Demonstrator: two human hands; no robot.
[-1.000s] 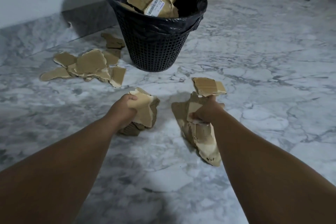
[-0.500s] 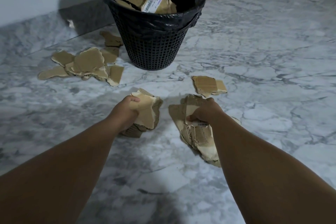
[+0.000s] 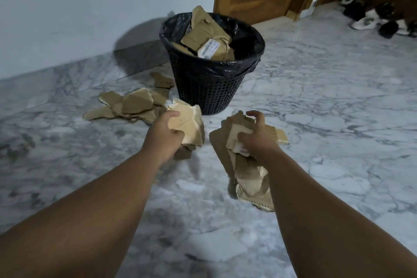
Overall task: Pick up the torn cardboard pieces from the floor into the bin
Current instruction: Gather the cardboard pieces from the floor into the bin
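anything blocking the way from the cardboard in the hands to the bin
Nothing visible. The left hand grips the left bundle, the right hand the right bundle, both just short of the open-mouthed bin. The floor pile lies off to its left.

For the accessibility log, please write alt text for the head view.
The left hand grips a cardboard bunch and the right hand a longer cardboard bunch over a marble floor. Ahead stands a black lined bin holding cardboard scraps, with more torn pieces lying on the floor beside it.
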